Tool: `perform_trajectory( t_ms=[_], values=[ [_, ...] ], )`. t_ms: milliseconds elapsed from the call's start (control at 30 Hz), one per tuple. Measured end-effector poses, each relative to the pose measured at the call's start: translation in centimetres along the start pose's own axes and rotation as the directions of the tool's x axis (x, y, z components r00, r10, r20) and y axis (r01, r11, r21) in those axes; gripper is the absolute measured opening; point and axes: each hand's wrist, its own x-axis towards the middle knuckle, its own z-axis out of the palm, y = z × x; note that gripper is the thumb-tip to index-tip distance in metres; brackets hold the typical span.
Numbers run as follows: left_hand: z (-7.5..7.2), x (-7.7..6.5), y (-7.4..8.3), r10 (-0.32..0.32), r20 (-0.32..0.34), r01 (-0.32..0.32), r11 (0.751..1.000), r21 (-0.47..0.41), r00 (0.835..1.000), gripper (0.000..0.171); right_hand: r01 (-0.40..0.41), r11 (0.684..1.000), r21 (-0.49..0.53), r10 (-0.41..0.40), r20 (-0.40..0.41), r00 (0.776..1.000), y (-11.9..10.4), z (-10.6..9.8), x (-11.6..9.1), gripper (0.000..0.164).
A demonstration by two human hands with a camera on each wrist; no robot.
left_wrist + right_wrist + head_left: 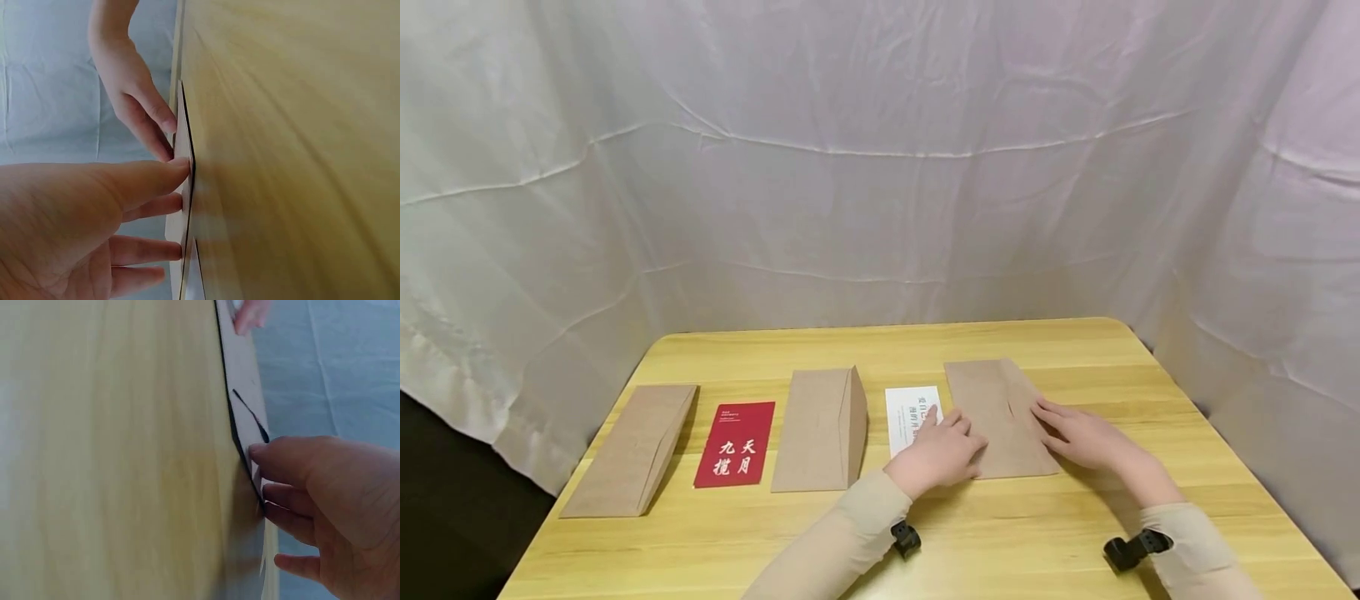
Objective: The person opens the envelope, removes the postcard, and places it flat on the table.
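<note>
A flat brown paper envelope (992,417) lies on the table, its flap (1021,387) along the right side. My left hand (943,450) rests at its left edge, fingertips on the paper and the index finger over a white card (906,412) printed with dark characters, partly covering it. In the left wrist view, the thumb (150,181) touches the envelope's near edge. My right hand (1086,437) touches the flap's outer edge with fairly straight fingers. The right wrist view shows the thumb (275,456) against the flap, which stands slightly raised from the table.
Left of the card stands a second brown envelope (812,429) with its flap raised. Beyond it lie a red card (735,444) with white characters and a third brown envelope (625,450) at the far left. White curtains (880,208) surround the wooden table (985,542).
</note>
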Motion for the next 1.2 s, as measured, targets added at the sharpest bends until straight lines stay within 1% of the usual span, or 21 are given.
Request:
perform_trajectory(
  t_ms=[167, 267, 500, 667, 833, 900, 1000, 1200],
  values=[
    [-0.3, 1.6, 0.9, 0.046, -0.043, -0.044, 0.998, 0.047, 0.998, 0.04, 0.017, 1.0, -0.023, -0.017, -0.01, 1.0, 0.4, 0.0, -0.1, 0.053],
    [-0.5, 2.6, 1.5, 0.084, -0.057, -0.08, 0.995, 0.055, 0.995, 0.037, 0.021, 0.999, -0.032, -0.022, -0.017, 1.0, 0.6, -0.1, -0.1, 0.053],
    [-0.6, 5.1, 2.6, 0.15, -0.058, -0.149, 0.989, 0.023, 0.987, 0.034, 0.057, 0.998, -0.041, -0.059, -0.033, 0.998, 1.2, -0.1, -0.2, 0.053],
    [-1.1, 6.4, 3.1, 0.166, -0.05, -0.167, 0.986, -0.007, 0.985, 0.037, 0.079, 0.996, -0.039, -0.081, -0.035, 0.996, 1.7, 0.1, -0.2, 0.054],
    [-0.9, 7.6, 3.3, 0.18, -0.027, -0.182, 0.982, -0.054, 0.983, 0.045, 0.097, 0.994, -0.042, -0.099, -0.055, 0.994, 1.9, 0.2, -0.2, 0.053],
    [-0.9, 7.9, 3.3, 0.185, -0.018, -0.186, 0.98, -0.071, 0.983, 0.048, 0.107, 0.993, -0.048, -0.11, -0.062, 0.992, 2.0, 0.2, -0.2, 0.052],
    [-0.7, 8.2, 3.2, 0.193, -0.016, -0.193, 0.978, -0.072, 0.981, 0.051, 0.116, 0.991, -0.059, -0.12, -0.064, 0.991, 2.0, 0.3, -0.1, 0.052],
    [-0.5, 8.4, 3.0, 0.237, -0.059, -0.239, 0.97, -0.032, 0.97, 0.054, 0.131, 0.989, -0.063, -0.137, -0.088, 0.987, 1.9, 0.2, -0.2, 0.052]
  ],
)
